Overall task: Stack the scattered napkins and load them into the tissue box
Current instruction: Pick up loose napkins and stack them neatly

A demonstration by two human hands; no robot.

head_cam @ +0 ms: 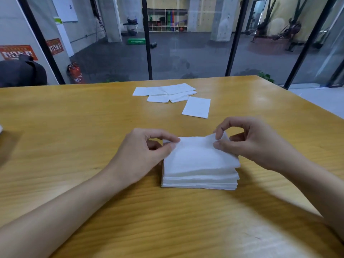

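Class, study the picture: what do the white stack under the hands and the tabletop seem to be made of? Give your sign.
Napkin stack: soft tissue paper, matt white; thin layered edges, and the top sheet curls where the right hand pinches it. Table: wood or wood-look laminate, yellowish, grain lines, slight sheen; which one is unclear.

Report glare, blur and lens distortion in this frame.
Head view: soft glare patches on the wooden table; the black window frames fan outward from wide-angle distortion; the napkin stack, left hand and right hand look sharp; near tabletop is smeared.
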